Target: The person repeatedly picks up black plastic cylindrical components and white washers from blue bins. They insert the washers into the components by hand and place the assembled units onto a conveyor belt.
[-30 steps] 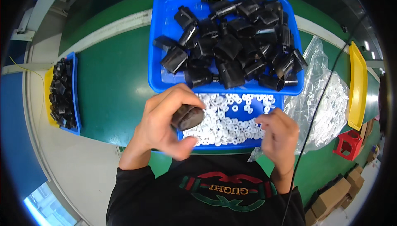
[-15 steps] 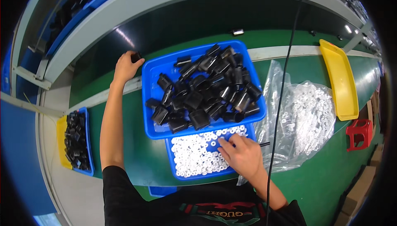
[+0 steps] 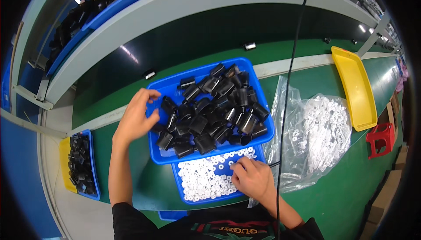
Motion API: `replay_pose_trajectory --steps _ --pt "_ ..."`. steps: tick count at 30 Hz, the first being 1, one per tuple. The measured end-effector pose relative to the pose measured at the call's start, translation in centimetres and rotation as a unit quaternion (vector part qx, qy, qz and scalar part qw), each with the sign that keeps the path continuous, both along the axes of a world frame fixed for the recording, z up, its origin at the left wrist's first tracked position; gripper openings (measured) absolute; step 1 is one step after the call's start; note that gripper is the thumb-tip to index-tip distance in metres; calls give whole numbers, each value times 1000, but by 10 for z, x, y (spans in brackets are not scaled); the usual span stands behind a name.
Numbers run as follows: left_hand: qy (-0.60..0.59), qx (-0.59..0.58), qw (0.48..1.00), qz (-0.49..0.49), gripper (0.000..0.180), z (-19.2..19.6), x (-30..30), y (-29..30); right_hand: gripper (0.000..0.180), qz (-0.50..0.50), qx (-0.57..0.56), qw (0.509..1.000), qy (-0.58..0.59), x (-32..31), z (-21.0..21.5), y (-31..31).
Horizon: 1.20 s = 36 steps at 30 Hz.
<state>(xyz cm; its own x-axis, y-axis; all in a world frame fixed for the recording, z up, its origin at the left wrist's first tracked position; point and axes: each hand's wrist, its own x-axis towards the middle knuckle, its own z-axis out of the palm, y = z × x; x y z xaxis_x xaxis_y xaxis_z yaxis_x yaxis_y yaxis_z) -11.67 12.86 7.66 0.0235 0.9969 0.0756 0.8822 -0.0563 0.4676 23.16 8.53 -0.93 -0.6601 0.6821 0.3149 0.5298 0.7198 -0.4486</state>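
My left hand (image 3: pixel 139 115) is open, thumb and fingers apart, at the left rim of a blue tray (image 3: pixel 153 150) heaped with short black tube-like parts (image 3: pixel 206 112). One similar black part (image 3: pixel 149 74) lies beyond that hand on the dark green strip. My right hand (image 3: pixel 253 178) is closed in a pinch over a lower blue tray (image 3: pixel 180 191) of small white rings (image 3: pixel 201 180). What its fingertips grip is hidden. A thin dark rod (image 3: pixel 274 164) sticks out beside its knuckles; whether the hand holds the rod is unclear.
A clear plastic bag (image 3: pixel 326 132) of white rings lies to the right, near a yellow tray (image 3: pixel 357 91) and a red stool (image 3: pixel 380 141). At left stands another filled tray (image 3: pixel 93 165). A black cable (image 3: pixel 293 60) hangs across the view. Another black part (image 3: pixel 250 46) lies at the back.
My left hand has let go of a black part on the far strip and drawn back toward the tray, fingers spreading. My right hand stays pinched over the rings. The view has shifted slightly.
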Motion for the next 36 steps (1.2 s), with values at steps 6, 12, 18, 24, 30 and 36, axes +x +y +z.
replay_pose_trajectory --steps 6,12,18,24,30,36 --pt "50 -88 991 -88 49 0 -1 -41 29 7 4 1000 -4 -5 -4 1" --pt "104 -73 985 -116 40 -3 -3 -34 29 -5 26 999 20 -6 -6 1" --pt "147 40 988 11 37 11 14 -63 29 -12 11 999 51 -10 4 1" --pt "-40 114 992 48 39 13 47 -93 29 -10 -2 998 60 -5 5 -1" --pt "-453 68 888 -33 47 -26 83 -112 40 32 12 993 113 -1 9 3" --pt "-543 27 833 -108 48 -58 99 -104 37 30 -67 989 129 -3 31 2"
